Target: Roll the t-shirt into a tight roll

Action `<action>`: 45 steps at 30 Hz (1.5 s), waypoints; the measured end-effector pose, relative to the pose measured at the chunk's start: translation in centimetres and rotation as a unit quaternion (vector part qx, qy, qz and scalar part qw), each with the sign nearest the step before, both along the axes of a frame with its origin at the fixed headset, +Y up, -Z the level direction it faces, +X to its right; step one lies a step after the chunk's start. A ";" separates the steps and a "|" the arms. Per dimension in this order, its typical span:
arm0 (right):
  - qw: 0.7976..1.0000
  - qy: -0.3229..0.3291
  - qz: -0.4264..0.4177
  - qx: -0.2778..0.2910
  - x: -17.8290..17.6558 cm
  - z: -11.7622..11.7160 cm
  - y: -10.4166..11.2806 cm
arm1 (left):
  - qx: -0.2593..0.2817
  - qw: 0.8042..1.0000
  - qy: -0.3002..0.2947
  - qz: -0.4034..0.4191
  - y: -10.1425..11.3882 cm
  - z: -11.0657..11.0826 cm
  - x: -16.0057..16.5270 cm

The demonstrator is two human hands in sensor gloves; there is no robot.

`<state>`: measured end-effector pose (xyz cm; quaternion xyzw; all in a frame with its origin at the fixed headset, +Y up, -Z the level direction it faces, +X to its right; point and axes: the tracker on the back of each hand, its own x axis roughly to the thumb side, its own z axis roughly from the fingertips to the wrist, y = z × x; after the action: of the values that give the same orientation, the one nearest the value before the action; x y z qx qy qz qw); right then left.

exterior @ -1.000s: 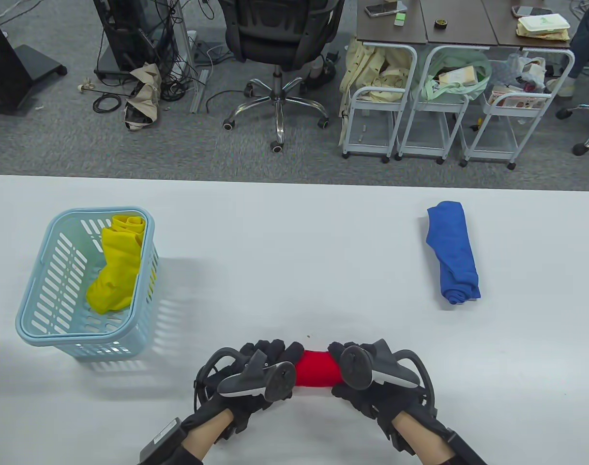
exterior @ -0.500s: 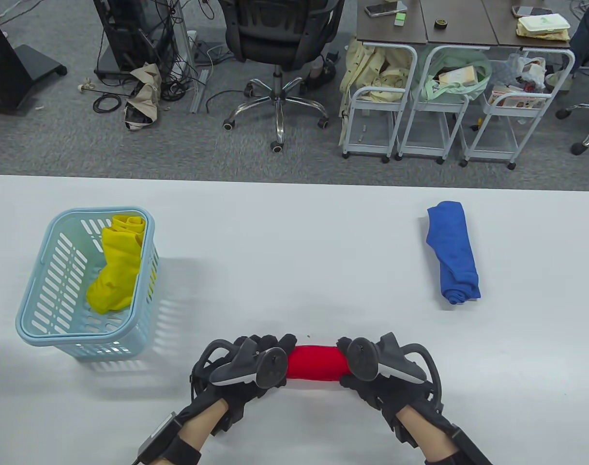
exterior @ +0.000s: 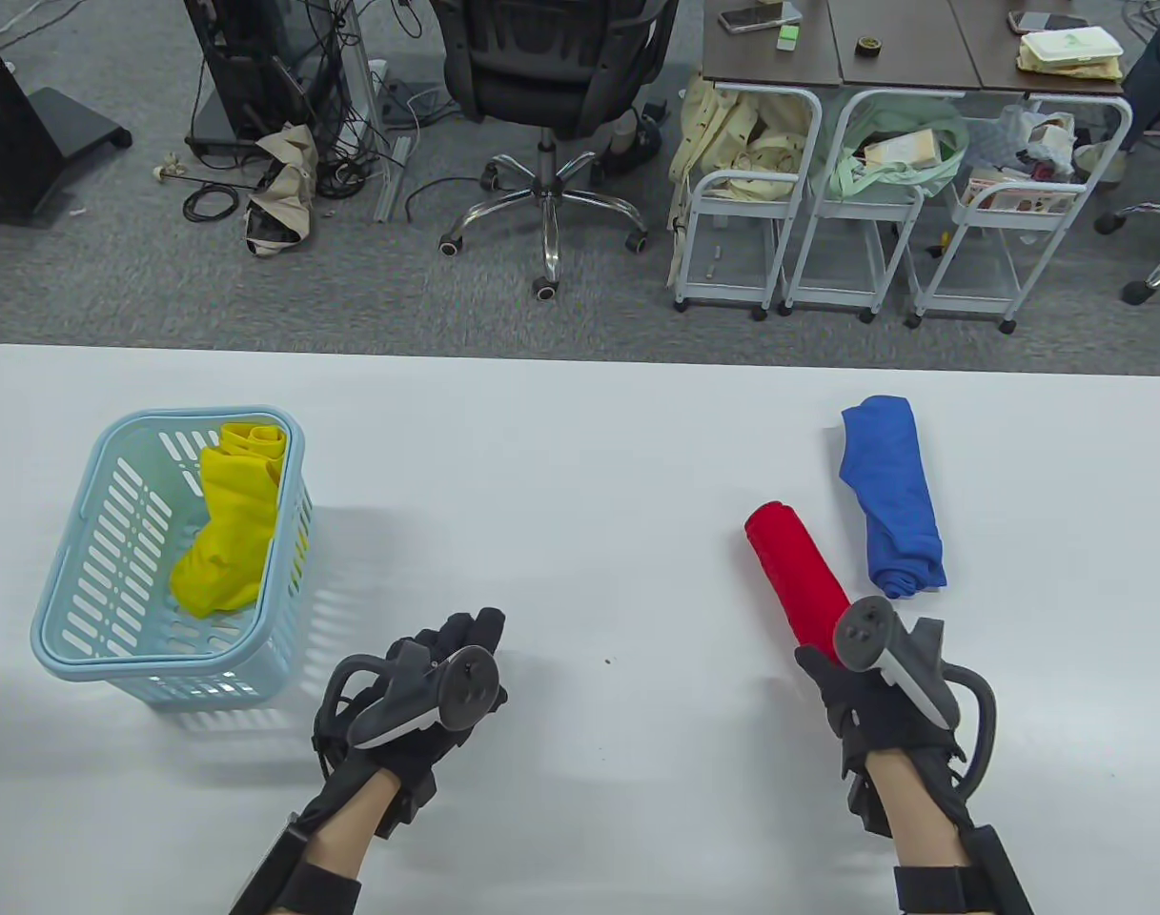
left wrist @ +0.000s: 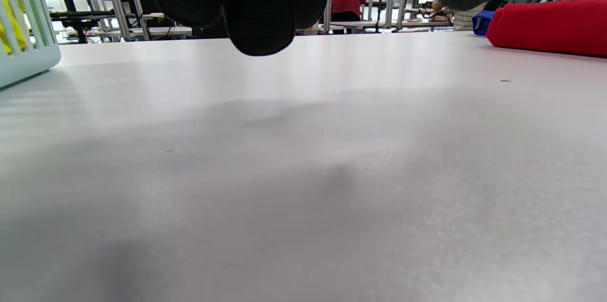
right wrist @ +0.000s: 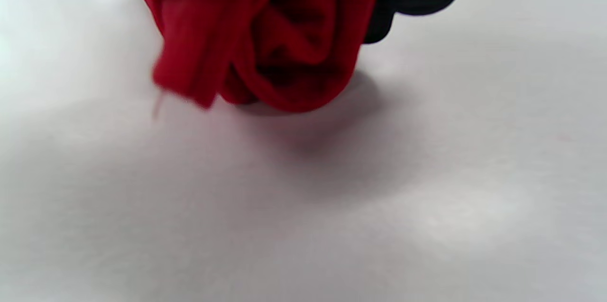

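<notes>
The red roll (exterior: 797,579) has moved from between both hands at the table's (exterior: 580,457) near edge over to the right, now lying just beside the blue roll (exterior: 892,498). The right hand (exterior: 880,688) is gripping its near end (fingers curled round it). The left hand (exterior: 425,679) is hovering apart, fingers relaxed, holding nothing, near the basket (exterior: 65,610).

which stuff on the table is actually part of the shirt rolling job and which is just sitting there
In the job:
- red t-shirt roll, its near end held
- right hand, gripping that end
- left hand, holding nothing, above the table

Lying about:
- blue rolled shirt, beside the red one
- yellow garment inside the light blue basket
</notes>
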<state>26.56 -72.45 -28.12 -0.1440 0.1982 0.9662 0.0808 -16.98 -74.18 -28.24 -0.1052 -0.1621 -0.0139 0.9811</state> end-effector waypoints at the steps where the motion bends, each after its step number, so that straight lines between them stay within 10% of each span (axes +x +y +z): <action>1: 1.000 0.020 -0.003 0.012 0.2 0.4 0.8 | -0.002 1.000 0.002 0.003 0.0 -0.1 -0.1; 4: 0.991 0.125 -0.017 0.048 -0.1 2.2 2.5 | -0.002 1.000 0.010 0.014 0.2 -0.4 -0.7; 10: 0.976 0.209 -0.023 -0.058 -3.1 1.8 -1.3 | 0.001 1.000 0.010 0.022 0.5 -0.4 -0.9; 29: 0.992 0.033 0.091 -0.077 -4.9 -10.0 -1.8 | 0.003 1.000 0.017 0.022 0.5 -0.3 -1.3; 39: 0.988 0.139 -0.019 0.066 -7.2 -1.6 3.6 | -0.003 1.000 0.015 0.019 0.2 -0.4 -1.1; 45: 0.970 0.221 -0.078 0.071 -7.7 1.0 0.1 | -0.002 1.000 0.008 0.012 -0.1 -0.2 -0.6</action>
<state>18.81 -72.33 -27.08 0.0949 0.1523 0.9764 0.1205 -17.61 -74.27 -28.43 -0.1056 -0.1555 -0.0007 0.9822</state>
